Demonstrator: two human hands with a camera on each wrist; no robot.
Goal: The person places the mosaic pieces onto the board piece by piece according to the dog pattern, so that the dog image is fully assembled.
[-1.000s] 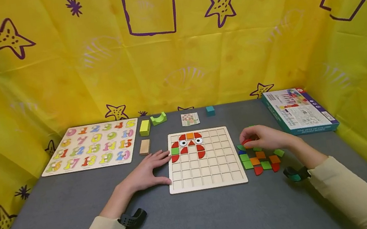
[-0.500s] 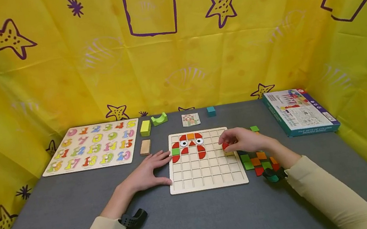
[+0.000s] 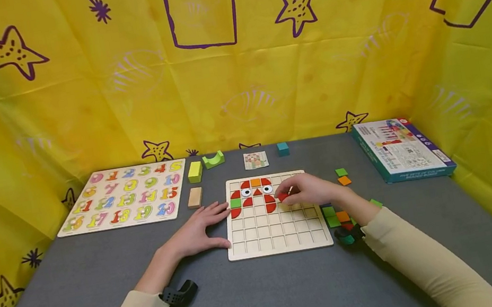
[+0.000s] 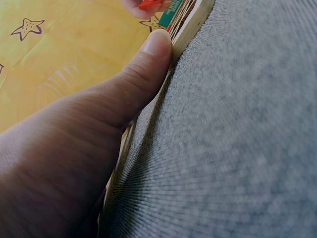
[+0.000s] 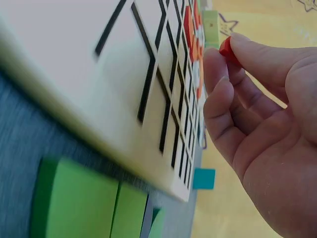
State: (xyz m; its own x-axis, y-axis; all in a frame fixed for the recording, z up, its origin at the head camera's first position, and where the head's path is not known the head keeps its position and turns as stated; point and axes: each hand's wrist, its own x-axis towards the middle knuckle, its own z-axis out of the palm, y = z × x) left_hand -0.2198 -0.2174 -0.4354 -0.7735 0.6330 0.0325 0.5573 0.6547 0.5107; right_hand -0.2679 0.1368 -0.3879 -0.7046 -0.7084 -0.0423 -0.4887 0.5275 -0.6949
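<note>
A wooden grid board (image 3: pixel 278 234) lies in the middle of the grey table, with red, orange and green tiles and two eye tiles filling its upper left cells. My right hand (image 3: pixel 302 191) hovers over the board's upper middle and pinches a small red tile (image 3: pixel 283 197) (image 5: pixel 226 48) between thumb and fingers. My left hand (image 3: pixel 200 229) lies flat on the table, its thumb (image 4: pixel 148 64) pressed against the board's left edge (image 4: pixel 190 27). Loose green, orange and red tiles (image 3: pixel 339 216) lie right of the board.
A number puzzle board (image 3: pixel 122 195) lies at the far left. A yellow block (image 3: pixel 194 171), a green arch block (image 3: pixel 213 159), a tan block (image 3: pixel 194 197), a pattern card (image 3: pixel 255 160) and a teal cube (image 3: pixel 282 149) sit behind the grid board. A game box (image 3: pixel 400 149) lies at the right. Yellow cloth walls surround the table.
My right hand has carried the red tile leftward from the loose pile to above the board's upper middle. The left hand has stayed put.
</note>
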